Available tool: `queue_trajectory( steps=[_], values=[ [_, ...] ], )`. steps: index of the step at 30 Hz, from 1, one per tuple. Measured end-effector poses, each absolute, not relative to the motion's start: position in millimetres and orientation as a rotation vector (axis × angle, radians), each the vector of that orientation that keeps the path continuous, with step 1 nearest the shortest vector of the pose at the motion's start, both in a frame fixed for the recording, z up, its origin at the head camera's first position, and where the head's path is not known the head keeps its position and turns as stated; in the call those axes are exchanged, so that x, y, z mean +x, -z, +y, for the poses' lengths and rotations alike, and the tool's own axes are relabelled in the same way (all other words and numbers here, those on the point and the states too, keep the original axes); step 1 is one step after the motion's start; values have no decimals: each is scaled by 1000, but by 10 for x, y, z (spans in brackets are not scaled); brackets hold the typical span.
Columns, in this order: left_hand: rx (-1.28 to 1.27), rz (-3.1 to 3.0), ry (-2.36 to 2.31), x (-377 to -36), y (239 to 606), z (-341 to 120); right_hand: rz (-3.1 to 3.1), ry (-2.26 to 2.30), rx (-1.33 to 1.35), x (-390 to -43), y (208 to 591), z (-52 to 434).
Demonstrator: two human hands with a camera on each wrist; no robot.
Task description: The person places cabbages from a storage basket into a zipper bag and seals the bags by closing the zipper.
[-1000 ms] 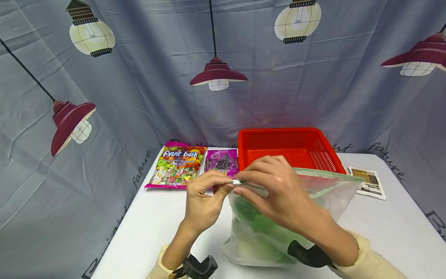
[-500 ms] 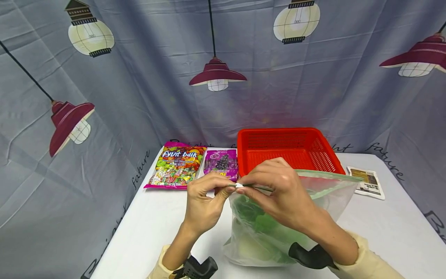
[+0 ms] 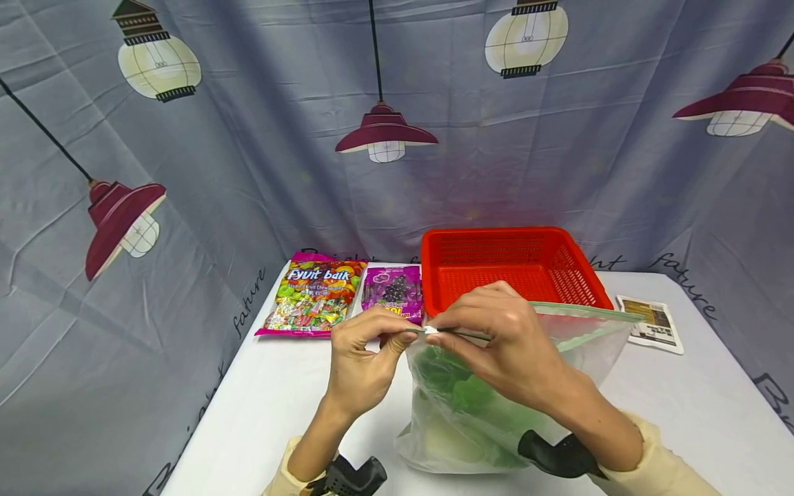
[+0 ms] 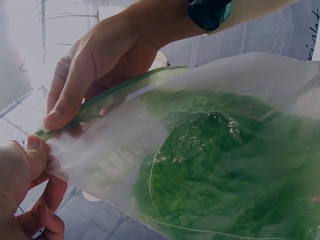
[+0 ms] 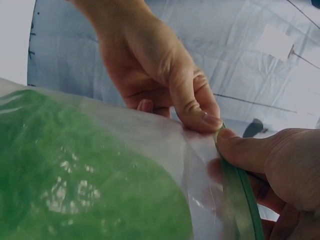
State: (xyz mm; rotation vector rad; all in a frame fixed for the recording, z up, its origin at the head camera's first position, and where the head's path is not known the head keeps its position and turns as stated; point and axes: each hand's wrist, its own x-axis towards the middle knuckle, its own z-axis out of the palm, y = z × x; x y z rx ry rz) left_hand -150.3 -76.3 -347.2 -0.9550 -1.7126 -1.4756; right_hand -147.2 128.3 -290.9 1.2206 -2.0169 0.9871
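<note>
The multicoloured candy bag, lying left of the red basket, bears the brand "Fyuit baik" in white letters. The purple packet between that bag and the basket carries yellow characters, not legible. The backdrop cloth shows script reading "future" at either side of the basket. Print on the small sachet right of the basket is unreadable.

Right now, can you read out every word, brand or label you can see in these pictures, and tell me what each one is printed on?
"Fyvit baik": the colourful candy bag, as best it reads; smaller print blurred.
Purple grape packet: print too small to read.
White and brown sachet: print too small to read.
"future": the grey backdrop cloth, script partly legible; other script there is cut off.
Clear zip bag pinched by both hands: no legible text.
</note>
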Motion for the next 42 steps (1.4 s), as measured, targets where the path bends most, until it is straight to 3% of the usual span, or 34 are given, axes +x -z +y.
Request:
queue_trajectory(
  steps=[42],
  values=[
    [-882,-1690,1470,-1512,3524,-904,-2023,-954,1148,-1366,2963,1956]
  ],
)
